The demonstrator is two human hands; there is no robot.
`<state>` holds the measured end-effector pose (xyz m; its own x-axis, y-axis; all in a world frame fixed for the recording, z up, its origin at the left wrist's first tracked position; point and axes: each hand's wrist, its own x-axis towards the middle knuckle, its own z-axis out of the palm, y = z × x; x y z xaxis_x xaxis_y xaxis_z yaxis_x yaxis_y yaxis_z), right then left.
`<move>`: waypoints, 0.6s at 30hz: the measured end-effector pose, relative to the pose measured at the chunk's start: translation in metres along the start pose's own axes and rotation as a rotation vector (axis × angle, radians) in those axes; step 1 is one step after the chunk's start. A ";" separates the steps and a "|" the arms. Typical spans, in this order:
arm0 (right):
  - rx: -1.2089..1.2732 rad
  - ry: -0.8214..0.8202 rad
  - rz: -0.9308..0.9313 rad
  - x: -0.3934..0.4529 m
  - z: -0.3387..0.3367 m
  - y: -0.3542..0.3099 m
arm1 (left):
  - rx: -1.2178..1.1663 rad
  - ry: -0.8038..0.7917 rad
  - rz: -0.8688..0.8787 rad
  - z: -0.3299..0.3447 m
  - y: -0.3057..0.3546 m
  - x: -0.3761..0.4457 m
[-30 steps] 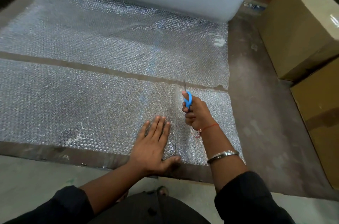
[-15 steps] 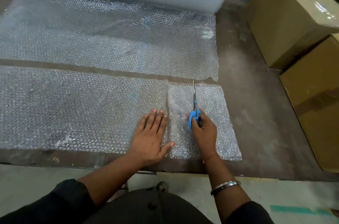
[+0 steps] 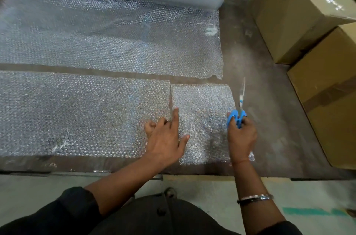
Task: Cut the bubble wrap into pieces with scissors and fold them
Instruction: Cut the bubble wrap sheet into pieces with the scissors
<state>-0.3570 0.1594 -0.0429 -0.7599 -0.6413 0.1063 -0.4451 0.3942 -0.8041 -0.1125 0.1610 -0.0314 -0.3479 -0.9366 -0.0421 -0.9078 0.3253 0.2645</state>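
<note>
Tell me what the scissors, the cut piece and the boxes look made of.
Scissors: glossy blue handles, likely plastic; thin grey blades, probably steel, though blurred.
Cut piece: clear plastic bubble wrap, rows of shiny bubbles with the dark surface showing through.
Boxes: matte brown cardboard; one top glares as if filmed or taped.

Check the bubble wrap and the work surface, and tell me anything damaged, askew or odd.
Little stands out. The sheet still joined to the roll has a ragged, torn near-right corner and a white crumpled spot near its right edge. The small cut piece lies flat, split cleanly from the long strip.
</note>
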 end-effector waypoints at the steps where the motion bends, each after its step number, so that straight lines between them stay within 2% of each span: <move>1: -0.054 0.012 0.022 0.006 -0.008 0.008 | -0.043 -0.017 -0.033 0.000 0.005 0.003; 5: -0.357 -0.131 0.046 0.006 -0.023 0.029 | -0.189 -0.128 -0.108 0.001 0.023 0.012; 7: -0.391 -0.193 0.006 0.002 -0.027 0.026 | -0.237 -0.166 -0.143 0.003 0.030 0.015; 10: -0.328 -0.228 0.010 0.005 -0.034 0.018 | -0.407 -0.179 -0.208 0.017 0.034 0.023; 13: -0.280 -0.212 0.019 0.008 -0.045 0.016 | -0.625 -0.097 -0.281 0.015 0.037 0.026; 16: -0.124 -0.226 0.125 0.015 -0.056 0.027 | -0.839 -0.034 -0.381 0.010 0.040 0.026; 18: 0.078 -0.251 0.237 0.018 -0.064 0.035 | -0.992 -0.015 -0.454 0.010 0.039 0.026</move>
<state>-0.4166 0.2034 -0.0315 -0.6930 -0.6838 -0.2284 -0.2250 0.5061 -0.8326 -0.1594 0.1503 -0.0322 -0.0372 -0.9390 -0.3418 -0.3618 -0.3061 0.8805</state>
